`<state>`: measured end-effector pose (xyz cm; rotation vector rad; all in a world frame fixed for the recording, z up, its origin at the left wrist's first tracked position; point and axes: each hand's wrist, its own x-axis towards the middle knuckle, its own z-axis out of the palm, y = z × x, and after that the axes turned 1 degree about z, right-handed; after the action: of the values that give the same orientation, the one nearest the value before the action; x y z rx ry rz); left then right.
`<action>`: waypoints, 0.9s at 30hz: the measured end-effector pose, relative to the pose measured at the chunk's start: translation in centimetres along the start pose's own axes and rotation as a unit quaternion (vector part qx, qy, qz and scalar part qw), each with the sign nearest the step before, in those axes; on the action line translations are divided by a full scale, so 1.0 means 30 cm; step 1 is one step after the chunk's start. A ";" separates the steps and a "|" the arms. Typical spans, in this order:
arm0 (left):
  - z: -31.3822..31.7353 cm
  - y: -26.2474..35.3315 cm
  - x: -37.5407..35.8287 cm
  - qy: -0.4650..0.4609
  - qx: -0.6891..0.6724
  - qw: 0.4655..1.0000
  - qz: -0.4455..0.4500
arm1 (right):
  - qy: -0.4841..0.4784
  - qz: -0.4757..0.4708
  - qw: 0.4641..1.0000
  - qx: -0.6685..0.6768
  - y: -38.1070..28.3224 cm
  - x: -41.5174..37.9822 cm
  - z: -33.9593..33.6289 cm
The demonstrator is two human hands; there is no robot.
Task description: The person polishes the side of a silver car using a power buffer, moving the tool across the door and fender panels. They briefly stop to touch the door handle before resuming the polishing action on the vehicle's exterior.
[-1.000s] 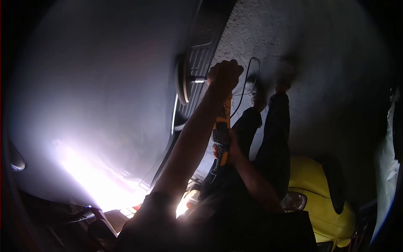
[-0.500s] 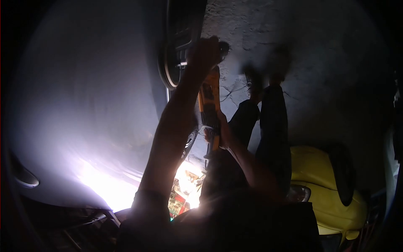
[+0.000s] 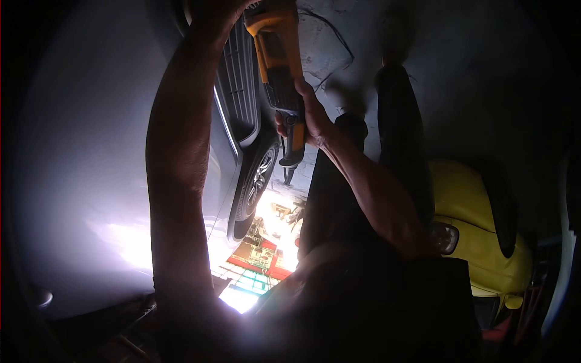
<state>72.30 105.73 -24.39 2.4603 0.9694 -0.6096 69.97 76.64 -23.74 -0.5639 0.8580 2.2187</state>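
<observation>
An orange and black power tool (image 3: 279, 51), shaped like a polisher or large angle grinder, is held lengthwise beside the grey car body (image 3: 91, 157). My right hand (image 3: 313, 116) is closed around its rear handle, with fingers showing on both sides. Up at the frame's top edge, my left hand (image 3: 219, 8) is closed at the tool's front end, its fingers partly cut off. The working head lies out of view. A power cord (image 3: 289, 175) hangs from the handle's end.
A ribbed running board (image 3: 239, 85) and a wheel (image 3: 257, 181) of the grey car are close left of the tool. A yellow vehicle (image 3: 490, 305) stands at lower right. Dark cable (image 3: 339, 39) lies on the floor near my feet. Bright light glares below the wheel.
Both hands and the tool have moved up in view and slightly left; my left hand now meets the top edge. More of the wheel shows. The camera view has shifted too.
</observation>
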 end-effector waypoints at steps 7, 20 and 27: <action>0.431 -0.063 -0.483 -0.116 -0.044 0.989 -0.080 | 0.002 0.074 0.994 0.083 0.517 0.002 -0.207; 0.956 -0.079 -1.200 -0.167 -0.006 0.966 -0.198 | 0.009 0.226 0.960 0.167 1.190 0.050 -0.541; 0.957 -0.044 -1.332 -0.196 0.063 0.970 -0.127 | -0.018 0.258 0.946 0.195 1.265 0.004 -0.618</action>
<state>38.06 70.41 -26.58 2.2076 1.1115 -1.2225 45.04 42.67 -20.82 -0.1094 1.5166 2.3956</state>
